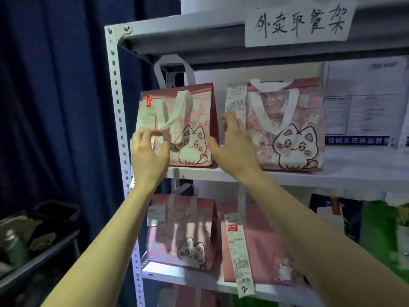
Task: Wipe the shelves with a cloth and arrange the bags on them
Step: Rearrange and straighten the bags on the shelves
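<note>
on shelf (309, 177), pink bag (192, 116) btwn l grip (148, 154) & r grip (234, 149), both splayed, holding nil.

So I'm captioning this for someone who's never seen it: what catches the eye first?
Two pink cartoon-cat bags stand side by side on the upper shelf, the left bag and the right bag, each with a receipt on its front. The left hand and right hand reach up on either side of the left bag. Above, a handwritten paper sign hangs on the rack's top edge.
</note>
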`<control>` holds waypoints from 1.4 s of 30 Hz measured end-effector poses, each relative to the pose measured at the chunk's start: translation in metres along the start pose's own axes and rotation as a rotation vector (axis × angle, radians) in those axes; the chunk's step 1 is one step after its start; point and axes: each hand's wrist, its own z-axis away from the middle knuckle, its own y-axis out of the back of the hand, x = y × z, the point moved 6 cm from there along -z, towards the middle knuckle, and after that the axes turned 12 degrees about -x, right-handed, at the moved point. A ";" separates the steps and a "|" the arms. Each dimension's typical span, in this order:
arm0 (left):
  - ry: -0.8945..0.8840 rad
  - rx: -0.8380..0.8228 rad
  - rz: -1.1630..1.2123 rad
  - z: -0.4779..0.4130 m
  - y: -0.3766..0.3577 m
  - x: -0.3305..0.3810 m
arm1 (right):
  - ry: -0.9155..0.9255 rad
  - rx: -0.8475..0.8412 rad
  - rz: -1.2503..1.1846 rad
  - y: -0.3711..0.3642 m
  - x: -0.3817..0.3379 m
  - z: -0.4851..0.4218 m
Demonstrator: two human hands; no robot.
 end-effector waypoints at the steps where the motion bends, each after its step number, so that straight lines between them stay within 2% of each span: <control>1: 0.045 -0.011 0.006 -0.004 0.007 -0.013 | -0.054 -0.052 0.005 -0.012 -0.002 -0.009; 7: 0.299 -0.265 0.057 -0.035 0.015 -0.062 | -0.372 -0.203 0.068 -0.062 0.007 -0.048; 11: 0.291 -0.272 0.195 -0.029 0.019 -0.064 | -0.436 -0.252 0.015 -0.077 0.016 -0.043; 16: 0.204 -0.177 0.212 -0.004 0.035 -0.060 | -0.374 -0.169 -0.061 -0.075 0.020 -0.028; 23: 0.134 -0.105 0.187 0.043 0.074 -0.027 | -0.253 -0.081 -0.129 -0.056 -0.013 0.013; 28: 0.081 -0.015 0.157 0.077 0.106 0.013 | -0.050 -0.101 -0.190 -0.024 -0.042 0.053; 31: 0.052 0.016 0.174 0.101 0.121 0.044 | 0.008 -0.101 -0.218 0.004 -0.055 0.086; 36: 0.012 -0.006 0.264 0.145 0.115 0.121 | 0.002 -0.032 -0.182 0.071 -0.051 0.158; 42: 0.032 -0.177 0.520 0.191 0.033 0.220 | -0.107 0.067 -0.122 0.184 0.003 0.240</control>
